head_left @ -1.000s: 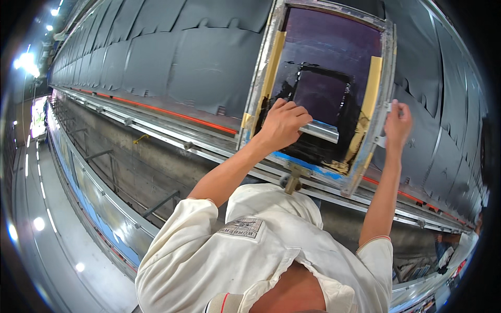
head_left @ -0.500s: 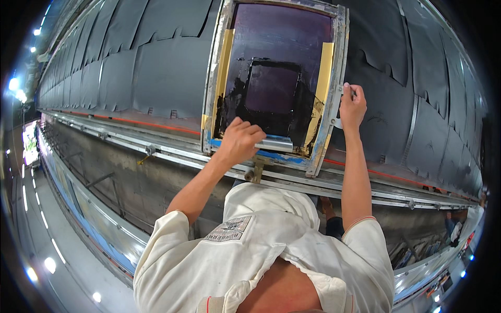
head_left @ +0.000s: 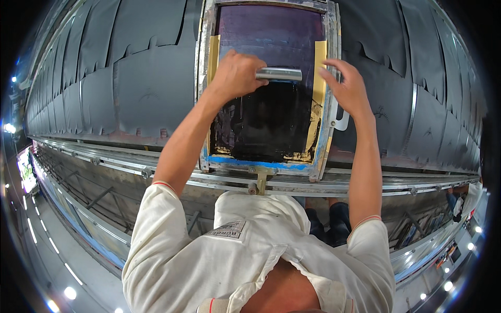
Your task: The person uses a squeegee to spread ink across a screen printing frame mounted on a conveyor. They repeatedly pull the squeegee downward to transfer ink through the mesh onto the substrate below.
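My left hand (head_left: 237, 75) is closed round the left end of a squeegee (head_left: 282, 73) with a silvery metal grip. The squeegee lies across a printing screen, at the upper edge of the wet black ink (head_left: 266, 120). Around the purple mesh (head_left: 271, 31) runs a worn metal screen frame (head_left: 333, 26). Yellow tape (head_left: 320, 52) lines its inner sides. Over the frame's right side hovers my right hand (head_left: 349, 88), fingers apart and holding nothing. The squeegee's right end is free. Just below that hand, a white curved handle (head_left: 342, 122) juts from the frame.
Dark grey sheets (head_left: 141, 99) with notched edges lie in overlapping rows on both sides of the frame. A long metal rail (head_left: 120, 167) with clamps passes between me and the work. At far right stands another person (head_left: 459, 203), partly visible.
My left hand has carried the squeegee from the frame's near end up to mid-screen. Black ink now covers the rectangle seen before. My right hand has left the frame's side, moved inward and opened.
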The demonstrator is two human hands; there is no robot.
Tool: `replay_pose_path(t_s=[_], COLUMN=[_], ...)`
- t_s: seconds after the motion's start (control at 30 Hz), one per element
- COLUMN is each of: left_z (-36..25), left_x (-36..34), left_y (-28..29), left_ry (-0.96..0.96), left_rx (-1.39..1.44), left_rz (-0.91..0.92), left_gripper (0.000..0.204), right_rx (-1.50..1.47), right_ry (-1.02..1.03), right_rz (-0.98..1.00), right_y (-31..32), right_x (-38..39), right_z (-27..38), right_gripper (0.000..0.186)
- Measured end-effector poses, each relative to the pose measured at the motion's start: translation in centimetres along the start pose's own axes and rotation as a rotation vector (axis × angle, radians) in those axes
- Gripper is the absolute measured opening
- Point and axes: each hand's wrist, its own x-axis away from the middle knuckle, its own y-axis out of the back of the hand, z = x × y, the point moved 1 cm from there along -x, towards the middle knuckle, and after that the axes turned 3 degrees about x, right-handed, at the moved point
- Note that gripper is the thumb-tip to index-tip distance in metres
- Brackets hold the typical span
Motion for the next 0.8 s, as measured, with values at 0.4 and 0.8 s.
replay_pose_path(t_s=[0.4,0.8], left_z=[-0.8,0.2], left_x=[2.2,-0.4], left_y=[-2.6,-0.7], left_ry=[0.005,-0.020], left_rx=[0.089,-0.014], left_rz=[-0.078,-0.023], left_gripper=[0.027,0.027], right_rx=[0.418,0.437], right_ry=[0.292,0.363], right_rz=[0.328,0.323], right_y=[-7.6,-6.3], right_x=[-0.5,-3.7], right_z=[3.6,4.2], right_gripper=[0.025,0.018])
